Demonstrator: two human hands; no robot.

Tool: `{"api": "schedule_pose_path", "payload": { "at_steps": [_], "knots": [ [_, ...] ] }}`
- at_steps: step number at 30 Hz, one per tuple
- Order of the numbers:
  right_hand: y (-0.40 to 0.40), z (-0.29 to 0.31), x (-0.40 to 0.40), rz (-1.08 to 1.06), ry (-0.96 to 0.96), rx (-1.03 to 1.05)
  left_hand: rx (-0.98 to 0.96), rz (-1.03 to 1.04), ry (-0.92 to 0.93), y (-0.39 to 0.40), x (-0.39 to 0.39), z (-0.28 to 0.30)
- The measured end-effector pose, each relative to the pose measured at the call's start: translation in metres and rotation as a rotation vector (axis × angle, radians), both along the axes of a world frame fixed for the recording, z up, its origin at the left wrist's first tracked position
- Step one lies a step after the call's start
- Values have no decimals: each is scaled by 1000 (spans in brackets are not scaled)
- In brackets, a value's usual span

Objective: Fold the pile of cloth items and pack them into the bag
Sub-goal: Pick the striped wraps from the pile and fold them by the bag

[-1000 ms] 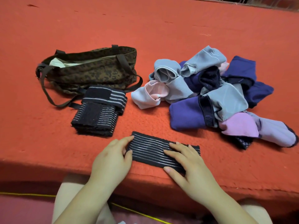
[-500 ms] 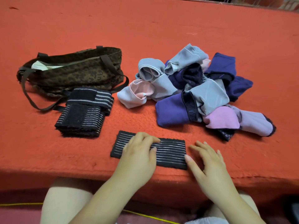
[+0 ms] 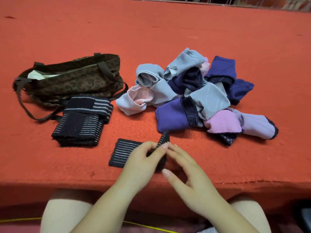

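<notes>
One end of the striped band (image 3: 125, 151) has just been lifted by both hands, left hand (image 3: 143, 163) and right hand (image 3: 183, 167), pinching it, so another fold has begun.

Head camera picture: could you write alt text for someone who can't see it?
Two bare hands fold a black striped band at the near edge of a red-covered table, the right hand lifting one end while the left hand steadies it. Beyond lie a stack of folded striped bands, a leopard-print bag and a pile of purple, grey and pink cloth items.
</notes>
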State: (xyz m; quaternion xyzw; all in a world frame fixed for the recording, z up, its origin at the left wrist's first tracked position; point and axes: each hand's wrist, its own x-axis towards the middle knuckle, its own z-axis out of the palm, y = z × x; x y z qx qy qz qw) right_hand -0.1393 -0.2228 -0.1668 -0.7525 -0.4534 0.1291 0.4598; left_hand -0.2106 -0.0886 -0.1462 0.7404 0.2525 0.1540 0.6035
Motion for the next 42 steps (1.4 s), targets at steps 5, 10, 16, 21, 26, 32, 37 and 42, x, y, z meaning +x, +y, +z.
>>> {"api": "schedule_pose_path", "payload": {
  "at_steps": [5, 10, 16, 21, 26, 32, 37, 42],
  "knots": [
    [35, 10, -10, 140, -128, -121, 8, 179, 29, 38, -25, 3],
    [63, 2, -21, 260, -270, -339, 352, 326, 321, 72, -46, -11],
    [75, -2, -23, 330, -275, -382, 543, 394, 486, 81, -56, -18],
    [77, -10, -12, -119, -238, -292, 579, 328, 562, 87, -53, -16],
    [78, -11, -4, -194, -234, -505, 511, 220, 624, 92, -51, -10],
    [79, -6, -10, -225, 135, -129, 231, 135, 337, 94, -61, -13],
    [95, 0, -12, -141, 436, 49, -7, 221, 54, 104, -75, -11],
    [140, 16, -15, -96, 429, 57, 151, 315, -51, 129, -83, 6]
  ]
}}
